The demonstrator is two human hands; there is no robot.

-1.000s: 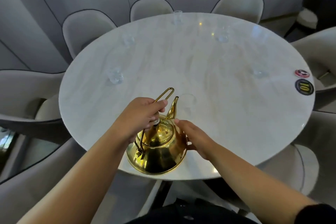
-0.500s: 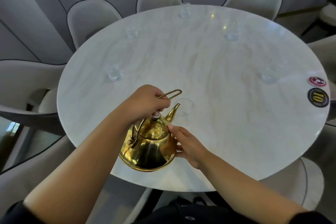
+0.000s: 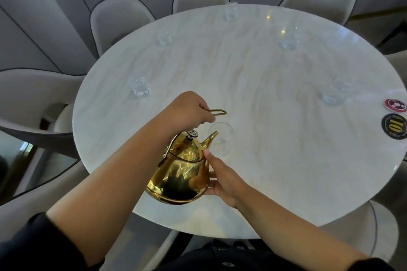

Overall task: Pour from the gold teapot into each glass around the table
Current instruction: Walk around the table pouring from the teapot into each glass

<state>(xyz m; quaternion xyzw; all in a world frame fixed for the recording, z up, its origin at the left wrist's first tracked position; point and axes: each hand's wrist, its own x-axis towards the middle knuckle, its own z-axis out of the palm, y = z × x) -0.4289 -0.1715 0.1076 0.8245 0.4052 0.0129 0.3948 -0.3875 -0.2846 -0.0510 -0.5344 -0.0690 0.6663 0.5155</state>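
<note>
over the nearest glass (image 3: 221,138), the gold teapot (image 3: 179,175) now tips further forward.

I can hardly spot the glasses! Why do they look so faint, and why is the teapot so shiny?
Head view: the nearest glass is see-through on a pale table, so only its faint rim and shadow show; the gold teapot works like a mirror, reflecting the right hand and dark shapes; small bright glints lie on the far tabletop; the wide lens bends the chairs.
</note>
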